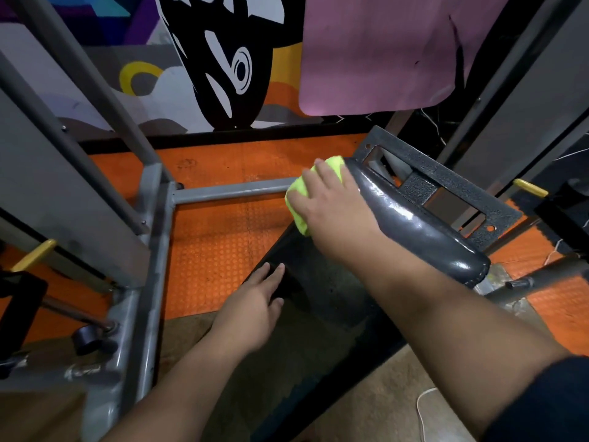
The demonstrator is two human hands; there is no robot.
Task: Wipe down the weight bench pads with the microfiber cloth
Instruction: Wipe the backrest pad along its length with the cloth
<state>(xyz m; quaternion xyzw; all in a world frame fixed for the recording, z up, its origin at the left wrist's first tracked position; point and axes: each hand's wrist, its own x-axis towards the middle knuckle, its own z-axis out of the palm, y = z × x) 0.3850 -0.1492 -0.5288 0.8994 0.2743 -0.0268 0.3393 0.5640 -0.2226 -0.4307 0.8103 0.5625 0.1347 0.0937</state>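
Note:
A black bench pad (322, 301) runs from the bottom middle up toward the centre. A second, glossy black pad (414, 224) stands raised at its far end, tilted to the right. My right hand (328, 205) presses a bunched lime-green microfiber cloth (294, 202) against the left end of that raised pad; most of the cloth is hidden under the palm. My left hand (255, 304) rests flat on the left edge of the lower pad, fingers straight.
A grey steel frame (153, 237) with a crossbar (229, 191) stands to the left on orange studded floor mats (216, 250). A black perforated metal plate (446, 186) sits behind the raised pad. Yellow-tipped handles (530, 187) stick out at both sides. A pink mat (376, 52) hangs on the wall.

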